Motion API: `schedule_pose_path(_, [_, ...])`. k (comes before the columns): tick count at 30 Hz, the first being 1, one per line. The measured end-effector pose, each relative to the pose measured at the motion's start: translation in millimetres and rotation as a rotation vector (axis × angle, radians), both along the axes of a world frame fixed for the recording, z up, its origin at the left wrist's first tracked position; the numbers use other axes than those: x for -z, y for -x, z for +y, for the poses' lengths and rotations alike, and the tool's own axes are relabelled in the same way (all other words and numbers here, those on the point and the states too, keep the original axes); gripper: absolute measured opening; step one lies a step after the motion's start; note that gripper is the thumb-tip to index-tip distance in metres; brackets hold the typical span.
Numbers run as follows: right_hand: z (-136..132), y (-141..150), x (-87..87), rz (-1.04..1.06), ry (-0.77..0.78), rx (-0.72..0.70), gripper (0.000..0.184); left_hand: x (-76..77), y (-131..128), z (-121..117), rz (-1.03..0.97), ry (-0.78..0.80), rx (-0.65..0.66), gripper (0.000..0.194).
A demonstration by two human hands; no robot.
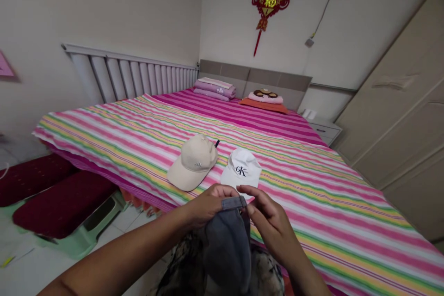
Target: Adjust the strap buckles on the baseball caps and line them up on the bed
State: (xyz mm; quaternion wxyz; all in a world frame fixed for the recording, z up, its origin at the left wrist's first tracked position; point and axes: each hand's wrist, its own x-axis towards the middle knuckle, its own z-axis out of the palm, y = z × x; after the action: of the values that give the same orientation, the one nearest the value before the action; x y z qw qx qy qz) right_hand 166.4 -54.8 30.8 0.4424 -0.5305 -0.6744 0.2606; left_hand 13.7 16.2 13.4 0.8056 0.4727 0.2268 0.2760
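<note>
The left hand (212,202) grips the strap (231,203) of the gray cap (227,247), which hangs below the grip. The right hand (272,217) curves beside the strap's end; whether it pinches the strap cannot be told. Just beyond the grip, the white cap (248,162) bears dark letters resembling "CK"; to its left, the beige cap (197,157) bears a small striped mark. Both rest on a striped sheet (312,194), which extends right of the grip. Well beyond, a wall hanging (270,0) displays a gold "福". Left of the grip run the edge of the bed (222,111) and red-topped stools (62,201).
</note>
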Motion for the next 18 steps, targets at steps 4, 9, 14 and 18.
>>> schedule_pose_path(4, [-2, 3, -2.8, 0.0, 0.01, -0.004, 0.025, -3.4, 5, 1, 0.003, -0.045, 0.021, 0.021])
schedule_pose_path(9, [-3, 5, -0.4, 0.019, 0.049, 0.033, 0.021, -7.9, 10, 3, 0.081, -0.232, -0.002, 0.024])
schedule_pose_path(14, [-6, 7, -4.9, -0.216, -0.157, 0.011, 0.024, -4.2, 12, 5, 0.119, -0.293, 0.011, 0.019])
schedule_pose_path(18, [-9, 7, -12.4, -0.484, -0.334, -0.045, 0.025, -5.1, 15, 6, 0.205, -0.341, 0.029, 0.015])
